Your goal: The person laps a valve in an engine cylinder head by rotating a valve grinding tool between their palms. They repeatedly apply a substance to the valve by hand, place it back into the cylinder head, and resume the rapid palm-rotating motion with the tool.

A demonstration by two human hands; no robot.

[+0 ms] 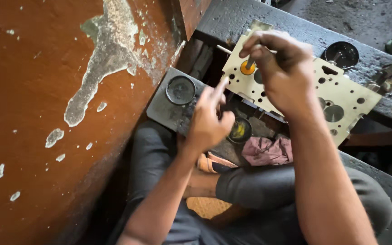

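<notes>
The thin rod [249,62] may slip off the yellow port [247,68] of the pale cylinder head [341,97] at the far right, because only fingertips pinch it. The right hand [280,68] grasps this rod, fingers curled. The left hand [209,120] is loosely clenched with one finger raised, above a small tin [240,130] of yellow paste

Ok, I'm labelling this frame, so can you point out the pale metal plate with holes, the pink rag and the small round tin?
pale metal plate [341,93], head view, bare right part of its face.
pink rag [268,151], head view, middle folds.
small round tin [240,130], head view, yellowish inside.
</notes>
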